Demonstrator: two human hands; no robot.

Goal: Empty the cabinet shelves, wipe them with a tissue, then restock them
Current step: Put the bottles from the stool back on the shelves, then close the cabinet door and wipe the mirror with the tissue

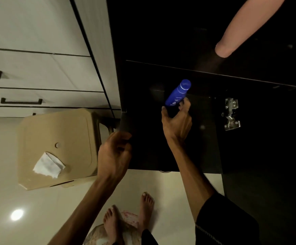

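Right hand [176, 121] grips the blue plastic lotion bottle [178, 93] by its base, tilted toward one o'clock inside the dark cabinet [179, 147]. Left hand [114, 154] clasps the cabinet's edge. Risk: a base-only hold may let it topple.

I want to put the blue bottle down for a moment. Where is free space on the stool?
The stool top is mostly bare: the wide part between its round centre knob and the edge nearest the drawers. The near corner holds the tissue. The right hand holds the blue bottle; the left hand grips the cabinet door.
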